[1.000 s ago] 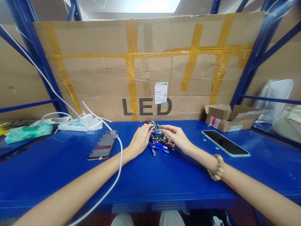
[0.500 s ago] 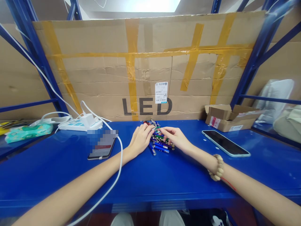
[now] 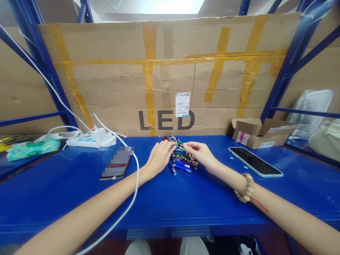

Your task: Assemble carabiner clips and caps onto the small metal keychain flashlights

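A jumbled pile of shiny coloured tubes (image 3: 182, 163) lies on the blue tabletop (image 3: 164, 202), at 12 o'clock from the wearer. The left hand (image 3: 158, 156) drapes over it from 9 o'clock and the right hand (image 3: 201, 154) bends in from 3, fingers curled; whether either grips a tube I cannot tell. A pale-cased phone (image 3: 255, 161) lies farther out at 3.

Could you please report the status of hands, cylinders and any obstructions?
Left hand, right hand at piled cylinders; grips unclear. White cable crosses view of left forearm.
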`<state>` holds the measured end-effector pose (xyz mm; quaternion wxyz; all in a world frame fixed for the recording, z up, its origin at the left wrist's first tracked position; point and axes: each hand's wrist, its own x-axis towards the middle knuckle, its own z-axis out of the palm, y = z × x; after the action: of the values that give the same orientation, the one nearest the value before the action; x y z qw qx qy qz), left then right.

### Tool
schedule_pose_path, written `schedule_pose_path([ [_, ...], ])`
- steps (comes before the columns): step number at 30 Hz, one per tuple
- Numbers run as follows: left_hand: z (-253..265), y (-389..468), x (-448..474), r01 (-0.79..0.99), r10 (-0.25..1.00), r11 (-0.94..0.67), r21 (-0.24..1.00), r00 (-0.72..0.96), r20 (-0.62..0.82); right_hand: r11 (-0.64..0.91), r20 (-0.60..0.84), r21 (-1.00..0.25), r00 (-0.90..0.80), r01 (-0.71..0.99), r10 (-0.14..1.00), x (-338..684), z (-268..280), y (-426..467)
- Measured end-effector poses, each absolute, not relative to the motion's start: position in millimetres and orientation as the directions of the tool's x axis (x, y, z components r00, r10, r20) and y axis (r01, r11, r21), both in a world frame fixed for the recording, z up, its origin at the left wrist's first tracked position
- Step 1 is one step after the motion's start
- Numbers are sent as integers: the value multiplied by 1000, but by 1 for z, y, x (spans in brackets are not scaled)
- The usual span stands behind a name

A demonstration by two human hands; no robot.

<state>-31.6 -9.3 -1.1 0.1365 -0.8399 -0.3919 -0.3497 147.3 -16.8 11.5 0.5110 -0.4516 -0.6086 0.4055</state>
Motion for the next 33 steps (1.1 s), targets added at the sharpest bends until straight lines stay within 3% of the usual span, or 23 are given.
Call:
schedule_pose_path([
  [11, 0, -10, -32, 756, 587, -653, 58, 455, 670, 260, 250, -959, -93, 111, 964, 149, 12, -18],
  [16, 3, -14, -31, 774, 636, -623, 118, 412, 652, 355, 323, -918, -183, 177, 928, 148, 10, -17],
  [20, 3, -14, -31, 758, 615, -645, 95, 442, 653, 459, 407, -852, -233, 251, 883, 149, 8, -18],
  [25, -1, -11, -32, 730, 553, -684, 9, 510, 659, 580, 511, -743, -275, 335, 814, 148, 8, -21],
  [33, -2, -11, -33, 735, 567, -675, 61, 464, 681, 798, 669, -375, -459, 471, 585, 150, 10, -22],
])
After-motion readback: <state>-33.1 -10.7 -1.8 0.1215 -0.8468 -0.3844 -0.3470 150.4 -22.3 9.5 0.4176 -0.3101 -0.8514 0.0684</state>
